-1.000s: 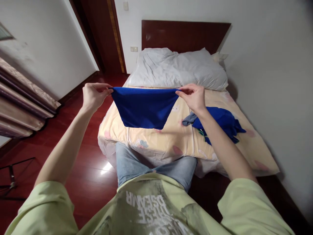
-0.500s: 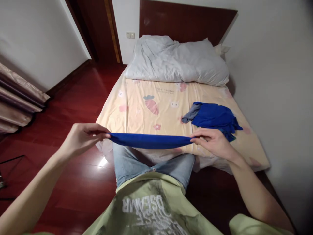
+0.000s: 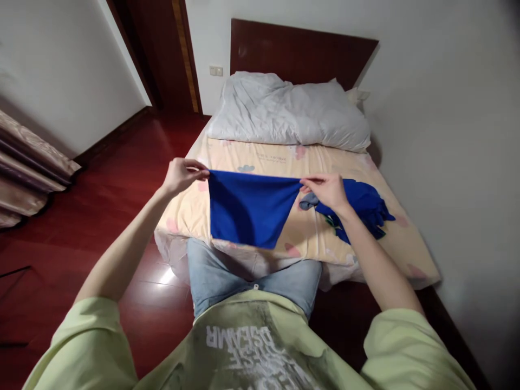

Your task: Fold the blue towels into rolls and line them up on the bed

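A plain blue cloth (image 3: 249, 208) hangs stretched out over the near end of the bed. My left hand (image 3: 184, 174) pinches its upper left corner between thumb and fingers. At the upper right corner, my right hand (image 3: 327, 189) grips it the same way. The cloth's top edge is almost straight, and its lower edge drops close to the bed's front. Just behind my right hand and forearm, a crumpled pile of blue clothes (image 3: 363, 203) lies on the bed, with a grey piece (image 3: 309, 202) showing at its left; my forearm hides part of it.
The bed (image 3: 179, 208) has a pale yellow patterned sheet. A folded white quilt (image 3: 284, 111) lies at its far end, before a dark wooden headboard (image 3: 296, 54). A wall (image 3: 447, 135) borders the right side. Curtains (image 3: 32, 170) hang over the red floor (image 3: 122, 184) at left.
Both hands have moved forward, up and closer together, holding the cloth. It was a narrow taut strip and now hangs down as a broad panel.
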`<state>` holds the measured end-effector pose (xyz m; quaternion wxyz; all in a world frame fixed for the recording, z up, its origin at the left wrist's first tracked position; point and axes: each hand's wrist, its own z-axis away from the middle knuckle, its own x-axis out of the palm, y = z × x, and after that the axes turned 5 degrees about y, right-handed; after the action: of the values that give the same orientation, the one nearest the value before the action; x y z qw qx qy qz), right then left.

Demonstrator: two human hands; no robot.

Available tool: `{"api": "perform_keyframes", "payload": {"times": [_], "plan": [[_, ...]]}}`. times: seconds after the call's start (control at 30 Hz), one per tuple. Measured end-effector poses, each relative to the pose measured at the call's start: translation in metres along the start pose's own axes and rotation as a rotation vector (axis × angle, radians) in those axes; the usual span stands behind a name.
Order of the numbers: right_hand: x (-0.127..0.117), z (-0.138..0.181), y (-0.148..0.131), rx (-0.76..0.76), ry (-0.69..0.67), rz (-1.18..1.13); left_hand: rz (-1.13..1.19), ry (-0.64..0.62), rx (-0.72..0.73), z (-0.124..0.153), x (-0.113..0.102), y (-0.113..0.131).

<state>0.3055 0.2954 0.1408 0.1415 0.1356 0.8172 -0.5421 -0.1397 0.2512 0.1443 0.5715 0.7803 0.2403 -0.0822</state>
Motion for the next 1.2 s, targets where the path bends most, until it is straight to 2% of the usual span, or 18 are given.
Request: {"api": "perform_keyframes", "payload": {"times": [0.1, 0.17, 0.23, 0.33, 0.43, 0.57, 0.63, 0.7, 0.83, 0.97, 1.2], "plan": [[-0.003, -0.018, -0.012, -0.162, 0.174, -0.017, 0.013, 0.154, 0.139, -0.019, 0.002, 0.015], [-0.005, -0.018, -0.015, -0.254, 0.214, 0.015, -0.036, 0.196, 0.21, -0.02, 0.003, 0.018], [-0.003, -0.011, -0.007, -0.314, 0.21, 0.09, -0.11, 0.191, 0.272, -0.014, 0.005, 0.008], [0.009, 0.014, 0.03, -0.38, 0.123, 0.214, -0.211, 0.087, 0.346, 0.01, 0.015, -0.033], [0.032, 0.056, 0.089, -0.404, -0.055, 0.321, -0.325, -0.144, 0.369, 0.049, 0.034, -0.095], [0.07, 0.13, 0.166, -0.366, -0.377, 0.485, -0.558, -0.462, 0.298, 0.119, 0.069, -0.171], [0.085, 0.166, 0.195, -0.347, -0.507, 0.565, -0.66, -0.575, 0.265, 0.153, 0.086, -0.197], [0.096, 0.194, 0.216, -0.324, -0.539, 0.622, -0.702, -0.619, 0.246, 0.182, 0.098, -0.215], [0.104, 0.221, 0.236, -0.286, -0.423, 0.644, -0.723, -0.524, 0.203, 0.213, 0.108, -0.233], [0.103, 0.223, 0.237, -0.26, -0.392, 0.604, -0.712, -0.469, 0.19, 0.219, 0.11, -0.238], [0.1, 0.228, 0.242, -0.258, -0.371, 0.6, -0.739, -0.547, 0.231, 0.219, 0.113, -0.235]]}}
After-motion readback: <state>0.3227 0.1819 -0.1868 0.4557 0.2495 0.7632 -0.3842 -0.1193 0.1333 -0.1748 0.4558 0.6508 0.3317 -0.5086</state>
